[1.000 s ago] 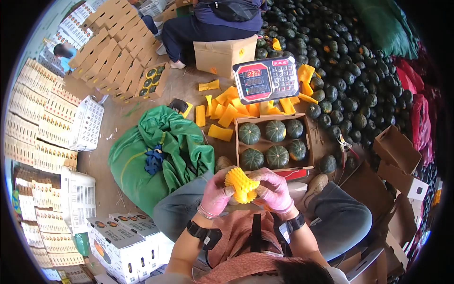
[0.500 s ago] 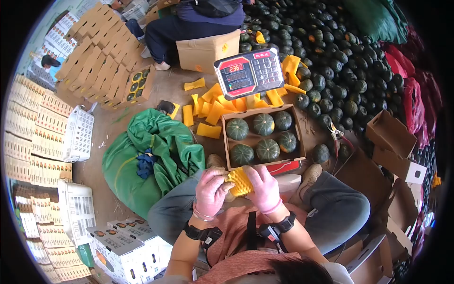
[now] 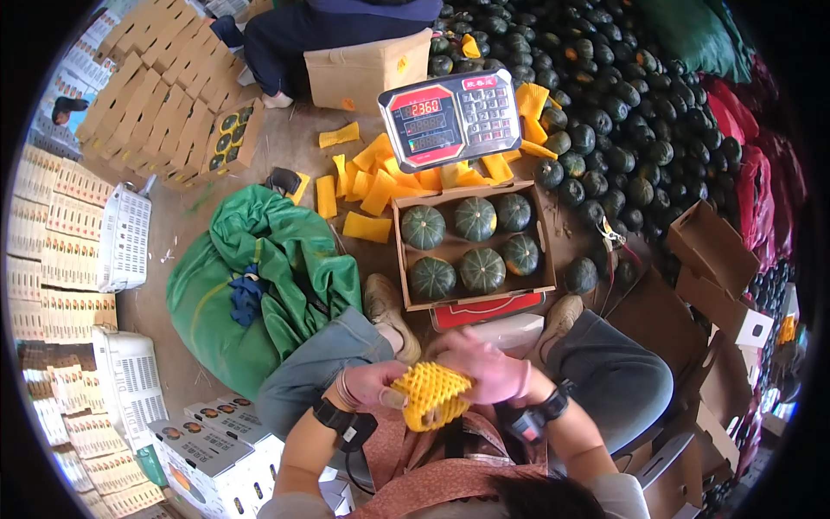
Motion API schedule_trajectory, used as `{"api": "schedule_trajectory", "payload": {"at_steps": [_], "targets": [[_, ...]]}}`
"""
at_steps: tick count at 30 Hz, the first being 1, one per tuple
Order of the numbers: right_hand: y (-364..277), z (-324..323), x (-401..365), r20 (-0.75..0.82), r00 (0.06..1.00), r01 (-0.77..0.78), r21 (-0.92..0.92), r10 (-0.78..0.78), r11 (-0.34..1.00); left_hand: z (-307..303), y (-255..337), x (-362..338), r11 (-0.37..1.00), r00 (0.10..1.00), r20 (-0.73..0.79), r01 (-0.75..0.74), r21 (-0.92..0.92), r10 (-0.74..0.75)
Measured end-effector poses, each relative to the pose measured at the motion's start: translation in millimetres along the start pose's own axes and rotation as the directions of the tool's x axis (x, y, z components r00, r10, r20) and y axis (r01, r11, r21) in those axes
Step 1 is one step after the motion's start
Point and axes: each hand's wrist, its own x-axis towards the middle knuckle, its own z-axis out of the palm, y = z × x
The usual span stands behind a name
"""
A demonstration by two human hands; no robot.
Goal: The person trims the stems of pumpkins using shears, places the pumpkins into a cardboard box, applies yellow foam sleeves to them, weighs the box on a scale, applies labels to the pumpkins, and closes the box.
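Observation:
In front of my lap a yellow foam net sleeve [image 3: 425, 400] is spread partly open between my hands. My left hand [image 3: 373, 386], in a pink glove, grips its left side. My right hand [image 3: 486, 367], gloved alike and slightly blurred, closes over its right edge; some of its fingers are hidden. Just beyond them stands an open cardboard box [image 3: 474, 297] with several dark green squashes [image 3: 482, 271] in two rows. It rests on a red-edged scale [image 3: 488, 311], whose display [image 3: 450, 119] reads 2360.
Flat yellow sleeves [image 3: 367, 227] lie behind the box. A green sack [image 3: 251, 294] is at my left, white printed cartons [image 3: 207, 450] nearer. Squashes [image 3: 622, 130] heap up at the far right, with open cartons [image 3: 713, 251] below. A person [image 3: 294, 43] sits on a carton ahead.
Both hands have come closer to my body and moved apart. The foam net sleeve, bunched up before, is now stretched wider. The view has shifted slightly.

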Motion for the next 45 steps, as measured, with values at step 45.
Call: {"api": "schedule_trajectory", "payload": {"at_steps": [45], "targets": [[226,-48,7,-0.788,0.386,-0.431,0.306,0.479,0.849,-165,-61,220,0.678,0.555,-0.601,0.087,0.730,0.575]]}}
